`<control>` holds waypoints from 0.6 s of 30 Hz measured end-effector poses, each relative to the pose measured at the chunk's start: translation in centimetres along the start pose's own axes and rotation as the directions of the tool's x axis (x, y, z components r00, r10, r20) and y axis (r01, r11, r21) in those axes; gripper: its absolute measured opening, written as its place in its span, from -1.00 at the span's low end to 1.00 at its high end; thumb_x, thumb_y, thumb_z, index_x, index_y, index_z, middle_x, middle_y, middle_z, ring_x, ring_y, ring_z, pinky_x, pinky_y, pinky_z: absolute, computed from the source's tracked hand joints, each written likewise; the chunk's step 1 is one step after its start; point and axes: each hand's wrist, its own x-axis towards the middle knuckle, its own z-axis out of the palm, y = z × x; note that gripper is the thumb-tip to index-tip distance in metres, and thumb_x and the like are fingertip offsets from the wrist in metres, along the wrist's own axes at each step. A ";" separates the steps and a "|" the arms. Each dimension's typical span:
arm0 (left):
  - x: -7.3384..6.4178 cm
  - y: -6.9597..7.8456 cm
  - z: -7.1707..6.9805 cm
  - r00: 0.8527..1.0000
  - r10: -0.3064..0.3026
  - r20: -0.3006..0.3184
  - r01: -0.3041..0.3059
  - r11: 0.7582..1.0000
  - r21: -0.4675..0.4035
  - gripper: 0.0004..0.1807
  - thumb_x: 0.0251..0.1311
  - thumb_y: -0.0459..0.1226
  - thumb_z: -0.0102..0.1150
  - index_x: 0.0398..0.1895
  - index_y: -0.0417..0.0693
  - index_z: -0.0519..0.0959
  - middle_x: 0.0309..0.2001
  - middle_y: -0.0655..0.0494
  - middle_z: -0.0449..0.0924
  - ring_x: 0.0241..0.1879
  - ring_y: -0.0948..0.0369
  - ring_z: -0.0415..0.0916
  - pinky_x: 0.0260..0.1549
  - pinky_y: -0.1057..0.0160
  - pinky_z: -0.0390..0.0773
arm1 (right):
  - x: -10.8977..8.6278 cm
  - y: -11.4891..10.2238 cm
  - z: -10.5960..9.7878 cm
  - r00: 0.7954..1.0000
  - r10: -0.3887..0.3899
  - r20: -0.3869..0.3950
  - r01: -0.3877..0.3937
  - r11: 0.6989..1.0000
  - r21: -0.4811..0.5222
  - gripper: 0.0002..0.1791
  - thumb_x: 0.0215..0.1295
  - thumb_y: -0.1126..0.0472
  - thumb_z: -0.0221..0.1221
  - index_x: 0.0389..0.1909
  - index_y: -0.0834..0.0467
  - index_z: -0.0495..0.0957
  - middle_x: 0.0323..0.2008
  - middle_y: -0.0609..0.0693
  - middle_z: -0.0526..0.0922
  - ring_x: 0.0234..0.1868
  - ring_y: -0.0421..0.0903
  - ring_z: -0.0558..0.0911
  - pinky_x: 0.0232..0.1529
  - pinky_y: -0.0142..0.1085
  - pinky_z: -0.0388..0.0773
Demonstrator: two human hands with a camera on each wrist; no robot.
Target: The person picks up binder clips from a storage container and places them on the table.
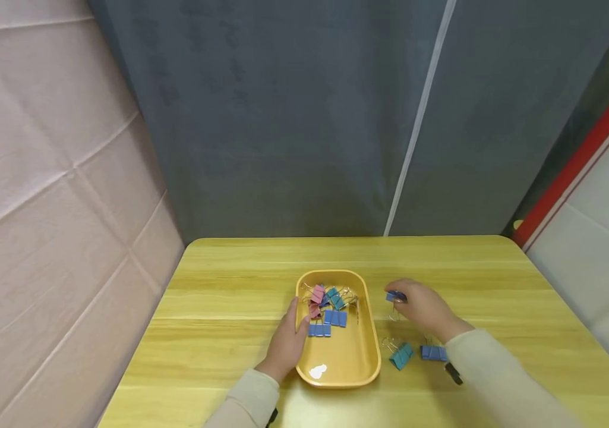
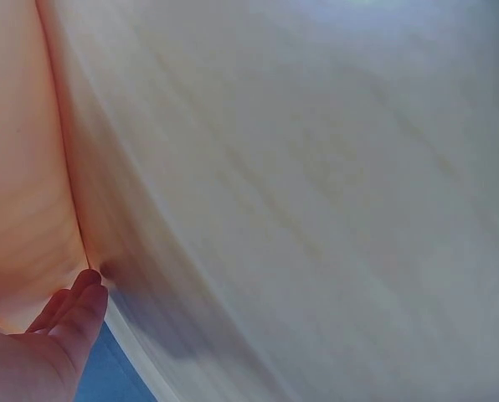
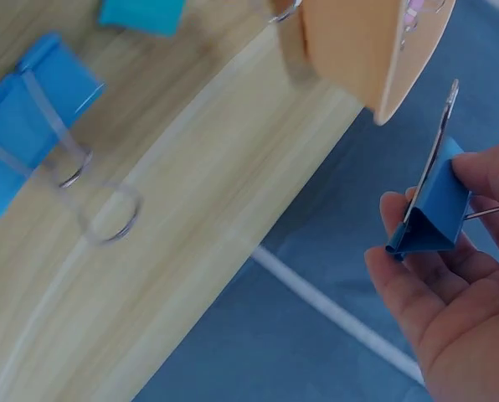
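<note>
Blue, a binder clip [image 3: 442, 201] sits pinched in the right hand [image 1: 422, 304], right of the yellow tray [image 1: 344, 356]. The left hand [image 1: 285, 343] grips the tray's left side (thumb over the rim). Pink, teal and blue clips [image 1: 335, 318] lie toward its far end; on the table [image 1: 218, 333], near right, rest a teal clip [image 1: 401, 356] and a blue clip [image 1: 434, 353].

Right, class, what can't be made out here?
Head view: part of held blue binder clip, hidden by right hand.
Left wrist view: rest of the left hand, cut off at lower left.
Right wrist view: rest of teal binder clip, cut off by top edge.
</note>
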 end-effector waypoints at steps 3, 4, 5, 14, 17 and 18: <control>0.0 0.0 0.0 1.000 -0.005 0.002 0.005 1.000 0.000 -0.34 0.48 -0.08 -0.16 0.53 -0.09 -0.03 0.46 -0.17 0.10 0.40 -0.17 0.11 0.37 -0.16 0.10 | -0.6 0.8 -0.4 1.000 0.011 -0.006 -0.011 1.000 -0.012 -0.68 0.21 0.42 0.20 0.01 0.30 0.58 0.01 0.25 0.61 0.00 0.20 0.61 -0.01 0.07 0.58; 0.0 0.0 0.0 1.000 -0.006 0.002 0.006 1.000 -0.001 -0.34 0.48 -0.08 -0.16 0.53 -0.09 -0.03 0.46 -0.17 0.10 0.40 -0.17 0.11 0.37 -0.16 0.10 | -0.7 1.0 -0.5 1.000 0.016 -0.008 -0.016 1.000 -0.012 -0.68 0.21 0.42 0.20 0.00 0.30 0.58 0.01 0.25 0.61 0.01 0.21 0.60 0.00 0.08 0.57; 0.0 0.0 0.0 1.000 -0.005 0.002 0.005 1.000 -0.001 -0.33 0.48 -0.08 -0.16 0.53 -0.10 -0.03 0.46 -0.16 0.10 0.40 -0.17 0.10 0.37 -0.16 0.10 | -0.9 1.3 -0.5 1.000 0.019 -0.009 -0.019 1.000 -0.014 -0.69 0.21 0.42 0.20 0.00 0.30 0.58 0.01 0.26 0.61 0.01 0.22 0.60 0.00 0.09 0.57; 0.2 0.0 0.0 1.000 0.003 0.000 -0.003 1.000 -0.005 -0.34 0.48 -0.08 -0.15 0.53 -0.11 -0.02 0.46 -0.16 0.10 0.40 -0.16 0.10 0.38 -0.15 0.09 | -2.4 3.5 -1.1 0.996 0.091 0.018 -0.091 0.996 -0.004 -0.68 0.22 0.41 0.19 0.02 0.31 0.57 0.04 0.30 0.58 0.01 0.25 0.58 -0.03 0.11 0.57; 0.1 0.0 0.0 1.000 -0.003 0.004 0.003 1.000 -0.007 -0.34 0.48 -0.09 -0.15 0.53 -0.10 -0.03 0.46 -0.16 0.09 0.40 -0.17 0.09 0.38 -0.16 0.08 | -2.9 4.3 -1.3 0.994 0.104 0.023 -0.104 0.995 0.001 -0.68 0.23 0.41 0.18 0.02 0.33 0.57 0.03 0.32 0.58 0.00 0.25 0.59 -0.05 0.10 0.58; 0.1 -0.1 0.0 1.000 -0.005 0.005 0.005 1.000 -0.008 -0.34 0.48 -0.10 -0.15 0.53 -0.10 -0.03 0.46 -0.16 0.09 0.40 -0.17 0.09 0.38 -0.16 0.09 | -3.1 4.6 -1.3 0.994 0.108 0.023 -0.108 0.994 0.001 -0.68 0.23 0.41 0.18 0.02 0.34 0.57 0.02 0.32 0.58 -0.01 0.25 0.59 -0.06 0.09 0.58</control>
